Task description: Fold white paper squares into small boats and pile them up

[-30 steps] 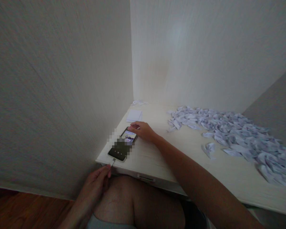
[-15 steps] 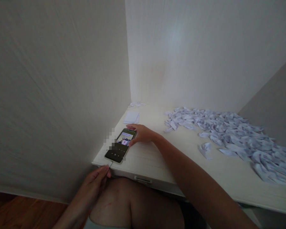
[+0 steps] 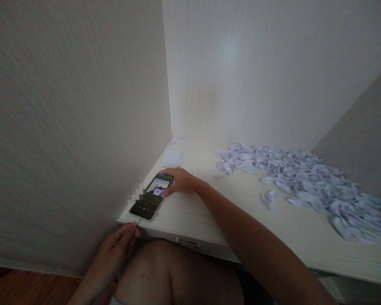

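Head view: the phone (image 3: 143, 208) lay face up on the bench (image 3: 197, 212), near its left front corner, between the two hands. The right hand (image 3: 182, 180) was half curled and had hold of the phone's far end, thumb on its right edge; the left hand (image 3: 120, 240), at the bench's front edge, pinched a thin cable (image 3: 138, 221) just below the near end.

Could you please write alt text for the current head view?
A person's right hand holds the upper end of a phone lying on a pale desk, while the left hand pinches a cable by the phone's near end. Folded papers lie heaped to the right.
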Available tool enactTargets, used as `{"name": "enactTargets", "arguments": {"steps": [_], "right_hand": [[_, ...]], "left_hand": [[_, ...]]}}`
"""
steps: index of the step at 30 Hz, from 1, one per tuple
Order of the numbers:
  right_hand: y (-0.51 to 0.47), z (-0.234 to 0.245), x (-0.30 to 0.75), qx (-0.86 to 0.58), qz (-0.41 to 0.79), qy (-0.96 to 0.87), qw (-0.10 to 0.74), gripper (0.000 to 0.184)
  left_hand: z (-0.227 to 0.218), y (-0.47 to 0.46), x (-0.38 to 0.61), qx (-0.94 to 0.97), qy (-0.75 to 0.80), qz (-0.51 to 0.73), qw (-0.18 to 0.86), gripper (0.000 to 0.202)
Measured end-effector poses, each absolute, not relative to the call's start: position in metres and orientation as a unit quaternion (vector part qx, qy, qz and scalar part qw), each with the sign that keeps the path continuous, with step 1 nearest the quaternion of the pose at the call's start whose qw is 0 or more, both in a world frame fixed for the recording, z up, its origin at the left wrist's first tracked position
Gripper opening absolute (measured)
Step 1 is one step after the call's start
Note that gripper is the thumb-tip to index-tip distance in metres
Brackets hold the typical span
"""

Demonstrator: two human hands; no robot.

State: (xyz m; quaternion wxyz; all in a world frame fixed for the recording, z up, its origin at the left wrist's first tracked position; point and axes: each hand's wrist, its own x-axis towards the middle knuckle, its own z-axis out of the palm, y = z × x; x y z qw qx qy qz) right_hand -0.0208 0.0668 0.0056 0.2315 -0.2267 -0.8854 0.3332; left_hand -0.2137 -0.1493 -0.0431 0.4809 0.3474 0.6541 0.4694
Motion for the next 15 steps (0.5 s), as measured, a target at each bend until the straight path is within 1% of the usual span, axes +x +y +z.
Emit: {"name": "enactTargets", "arguments": {"steps": [2, 4, 7, 9, 13, 15], "right_hand": [[0.066, 0.003, -0.024, -0.234, 0.328, -0.883, 0.242, 0.077], [0.064, -0.001, -0.028, -0.263, 0.312, -0.874, 0.265, 0.085], [0.061, -0.007, -0.034, -0.31, 0.265, -0.866, 0.289, 0.092], [0.061, -0.01, -0.037, -0.326, 0.242, -0.866, 0.293, 0.095], [0.062, -0.011, -0.035, -0.359, 0.226, -0.855, 0.299, 0.094], [0.064, -0.008, -0.03, -0.385, 0.23, -0.839, 0.308, 0.084]], "left_hand": [[-0.045, -0.148, -0.218, 0.365, 0.667, 0.464, 0.454, 0.051], [-0.044, -0.148, -0.22, 0.396, 0.69, 0.45, 0.405, 0.053], [-0.04, -0.147, -0.216, 0.456, 0.736, 0.4, 0.301, 0.055], [-0.035, -0.147, -0.209, 0.485, 0.771, 0.342, 0.23, 0.054], [-0.026, -0.151, -0.199, 0.518, 0.831, 0.179, 0.1, 0.056], [-0.018, -0.155, -0.201, 0.511, 0.845, 0.138, 0.076, 0.057]]}}
